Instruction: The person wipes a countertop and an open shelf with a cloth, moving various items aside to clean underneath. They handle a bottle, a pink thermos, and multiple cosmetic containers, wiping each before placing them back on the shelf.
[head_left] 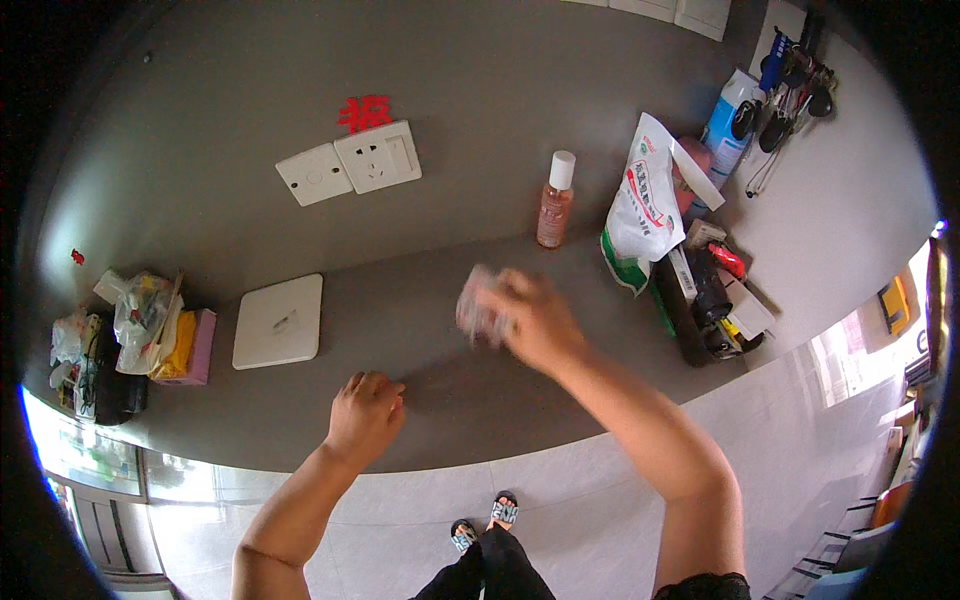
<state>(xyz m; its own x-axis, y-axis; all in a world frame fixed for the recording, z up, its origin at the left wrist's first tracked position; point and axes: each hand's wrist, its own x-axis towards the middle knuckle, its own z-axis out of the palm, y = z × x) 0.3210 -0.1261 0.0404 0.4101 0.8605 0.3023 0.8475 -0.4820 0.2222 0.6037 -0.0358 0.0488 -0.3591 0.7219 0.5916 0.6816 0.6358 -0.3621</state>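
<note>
Head view. The right hand (545,325) gripped a pale pink, crumpled item (478,310), perhaps a cloth, above or on the middle of the grey counter (450,425); blur hid whether it touched. The bunched hold presumably kept the soft item compact. The left hand (368,418), fingers curled, lay near the front edge, perhaps as a support; no held object showed, and how fully it was closed could not be told. A capped bottle (554,205) stood upright near the rear wall, probably for stability. The white-and-green pouch (643,205) leaned beside a filled dark tray (690,340), which likely propped it. A flat white square device (280,322) lay to the left. Labelling: the pouch bore red and dark print, the bottle small pale lettering, illegible here; a red character-shaped cut-out (365,113) adorned the wall above the sockets (378,157).
</note>
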